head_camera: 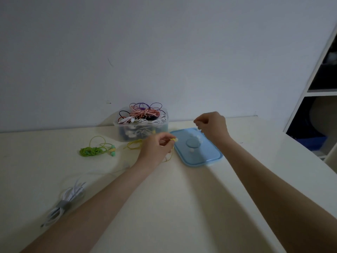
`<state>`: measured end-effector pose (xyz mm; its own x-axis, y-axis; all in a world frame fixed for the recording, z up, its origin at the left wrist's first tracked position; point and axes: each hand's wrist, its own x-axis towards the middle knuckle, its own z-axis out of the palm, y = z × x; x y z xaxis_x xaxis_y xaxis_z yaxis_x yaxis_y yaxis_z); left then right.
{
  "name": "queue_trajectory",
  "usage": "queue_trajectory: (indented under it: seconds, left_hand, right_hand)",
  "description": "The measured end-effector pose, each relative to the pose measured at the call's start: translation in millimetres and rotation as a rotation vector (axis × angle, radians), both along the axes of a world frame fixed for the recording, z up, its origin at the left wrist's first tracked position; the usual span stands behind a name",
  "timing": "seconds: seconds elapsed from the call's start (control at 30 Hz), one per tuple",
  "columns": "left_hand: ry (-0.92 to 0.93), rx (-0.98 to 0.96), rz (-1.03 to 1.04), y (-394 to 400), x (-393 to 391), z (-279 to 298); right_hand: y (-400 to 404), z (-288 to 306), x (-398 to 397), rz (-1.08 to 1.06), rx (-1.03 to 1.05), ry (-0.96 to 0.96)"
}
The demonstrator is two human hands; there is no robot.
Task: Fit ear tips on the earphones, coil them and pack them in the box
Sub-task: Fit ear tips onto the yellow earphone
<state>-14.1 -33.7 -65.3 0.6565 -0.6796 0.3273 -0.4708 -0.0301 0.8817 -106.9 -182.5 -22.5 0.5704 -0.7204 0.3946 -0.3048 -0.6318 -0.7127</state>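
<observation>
My left hand (156, 147) pinches a yellow earbud (173, 139) at the near left corner of the blue lid (209, 154). Its yellow cable (134, 144) trails left across the table and loops below my hand. My right hand (211, 125) hovers over the far side of the lid with fingers curled; whether it holds an ear tip I cannot tell. Small white ear tips (191, 151) lie on the lid. The clear box (140, 128), heaped with coiled earphones of several colours, stands against the wall behind my left hand.
A coiled green earphone set (94, 150) lies left of the box. A white cable bundle with a grey strap (67, 203) lies near my left forearm. A white shelf unit (317, 92) stands at the right, past the table's edge.
</observation>
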Motion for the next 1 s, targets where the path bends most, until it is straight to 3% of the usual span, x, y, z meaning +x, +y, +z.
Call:
queue_trajectory:
  seconds: [0.23,0.4,0.53,0.67,0.83,1.0]
  left_hand:
    - [0.035,-0.037,-0.033,-6,8,-9]
    - [0.015,-0.049,-0.057,-5,8,-7]
    - [0.048,-0.067,-0.057,-6,8,-7]
    - [0.127,-0.164,-0.021,-5,9,-6]
    - [0.111,-0.187,-0.027,-3,9,-8]
    - [0.110,-0.197,-0.040,-1,9,-7]
  right_hand:
    - [-39,-15,41,-0.084,-0.183,0.483]
    - [-46,-21,47,-0.125,-0.269,0.511]
    - [-29,-9,38,-0.074,-0.231,0.313]
    - [13,-6,16,0.216,0.237,-0.054]
    - [30,-18,3,0.369,0.571,-0.187]
    - [36,-19,5,0.401,0.636,-0.241]
